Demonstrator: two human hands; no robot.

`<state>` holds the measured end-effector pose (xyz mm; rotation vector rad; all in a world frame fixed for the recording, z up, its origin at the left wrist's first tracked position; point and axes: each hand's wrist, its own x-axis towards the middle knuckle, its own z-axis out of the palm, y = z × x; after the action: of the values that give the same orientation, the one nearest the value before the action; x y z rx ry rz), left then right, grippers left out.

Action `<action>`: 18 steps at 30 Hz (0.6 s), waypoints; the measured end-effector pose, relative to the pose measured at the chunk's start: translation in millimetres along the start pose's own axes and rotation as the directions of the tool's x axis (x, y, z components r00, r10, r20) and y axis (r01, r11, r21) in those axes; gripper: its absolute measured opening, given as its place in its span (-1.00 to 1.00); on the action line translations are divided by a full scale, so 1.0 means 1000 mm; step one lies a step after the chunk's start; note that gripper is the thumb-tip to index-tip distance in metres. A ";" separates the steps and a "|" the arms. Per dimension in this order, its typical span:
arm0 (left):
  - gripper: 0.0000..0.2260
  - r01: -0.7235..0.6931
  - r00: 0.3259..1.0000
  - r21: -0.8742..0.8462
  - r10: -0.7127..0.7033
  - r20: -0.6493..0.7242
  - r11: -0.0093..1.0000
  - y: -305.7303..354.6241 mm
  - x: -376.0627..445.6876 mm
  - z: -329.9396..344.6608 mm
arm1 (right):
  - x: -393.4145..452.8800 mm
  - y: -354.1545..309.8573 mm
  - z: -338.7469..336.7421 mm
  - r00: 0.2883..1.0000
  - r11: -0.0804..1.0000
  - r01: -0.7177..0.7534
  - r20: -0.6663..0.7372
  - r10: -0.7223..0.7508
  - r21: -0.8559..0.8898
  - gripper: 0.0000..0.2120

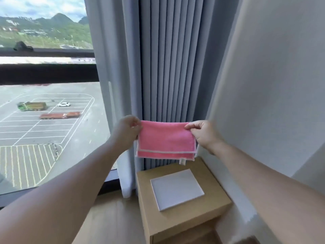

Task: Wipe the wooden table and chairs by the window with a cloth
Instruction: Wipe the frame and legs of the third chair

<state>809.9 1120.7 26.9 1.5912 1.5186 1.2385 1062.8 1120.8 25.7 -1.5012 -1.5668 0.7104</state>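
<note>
- While the pink cloth (166, 139) hangs folded in mid-air in front of the grey curtain (168, 67), you have not yet put it to any wood: judged from this view, the wiping is all still ahead.
- Below the cloth stands a small wooden surface (184, 217) in the corner, a white square pad (176, 189) lying on its top; it looks untouched. No chairs are in sight, so they too remain to be done.
- Your left hand (127, 131) pinches the cloth's upper left corner, fingers curled tight onto the fabric.
- Your right hand (202, 132) pinches the upper right corner between thumb and fingers (190, 126), the rest of the hand drawn in behind.
- Between the two hands the cloth is stretched flat and doubled over, its pale hem and a small tag at the lower edge, clear above the surface and touching nothing else.
- To the cloth's left, the window (44, 103) looks out on a car park.
</note>
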 end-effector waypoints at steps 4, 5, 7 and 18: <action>-0.72 0.088 0.977 0.030 -0.092 0.193 0.996 -0.054 0.039 0.048 | 0.033 0.056 0.021 0.995 0.992 -0.100 0.010 0.101 -0.074 -0.69; -0.65 0.110 0.965 0.047 -0.118 0.233 0.993 -0.069 0.044 0.060 | 0.039 0.071 0.027 0.992 0.988 -0.119 0.029 0.122 -0.101 -0.64; -0.56 0.148 0.943 0.082 -0.165 0.288 0.986 -0.098 0.050 0.083 | 0.050 0.100 0.038 0.985 0.975 -0.148 0.067 0.161 -0.164 -0.58; -0.39 0.331 0.834 0.295 -0.424 0.352 0.896 -0.290 0.064 0.218 | 0.127 0.321 0.125 0.877 0.870 -0.144 0.346 0.333 -0.471 -0.56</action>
<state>885.1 1266.4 -302.8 1.4665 1.6272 0.4858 1126.9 1303.4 -285.9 -2.0043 -1.9735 0.9177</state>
